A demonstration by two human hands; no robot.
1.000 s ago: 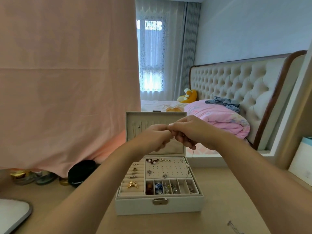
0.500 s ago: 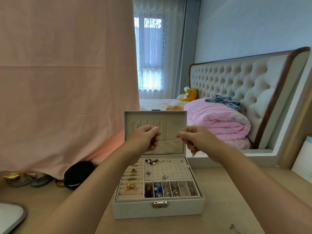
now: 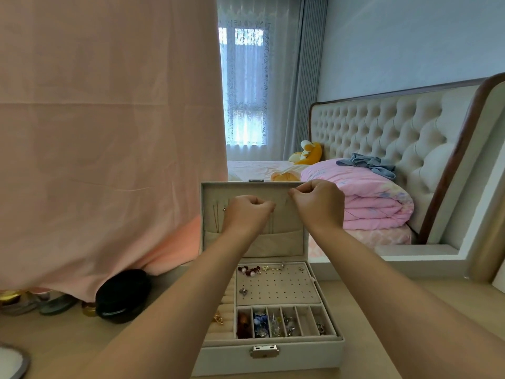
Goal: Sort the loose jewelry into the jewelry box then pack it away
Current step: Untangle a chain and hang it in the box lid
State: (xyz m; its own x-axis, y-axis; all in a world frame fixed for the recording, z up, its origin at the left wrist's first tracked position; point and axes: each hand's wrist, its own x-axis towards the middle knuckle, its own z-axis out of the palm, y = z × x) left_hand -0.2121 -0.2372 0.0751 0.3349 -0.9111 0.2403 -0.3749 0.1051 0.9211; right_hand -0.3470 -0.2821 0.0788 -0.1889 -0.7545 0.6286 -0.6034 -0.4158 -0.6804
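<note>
Holding both hands up against the open lid [image 3: 216, 194] of the jewelry box [image 3: 270, 361], which sits at the near edge of the surface [image 3: 382, 310].

Left hand [image 3: 247, 214] grip: fingers curled tight, thumb pinched to forefinger. Right hand [image 3: 318, 205] grip: same pinch, higher, by the lid's top edge.

Held item is too fine to resolve. It is probably a chain, stretched between the pinches so it hangs straight beside the hung necklaces [image 3: 216, 218], above the pocket [image 3: 278, 243]. Earrings lie in the front compartments [image 3: 284, 322].

At my left hangs a pink cloth [image 3: 109, 132], and a black round case [image 3: 123, 295] lies at its hem on the table [image 3: 68, 337]. Ahead I see a folded pink quilt [image 3: 374, 198] near the tufted headboard [image 3: 396, 138].
</note>
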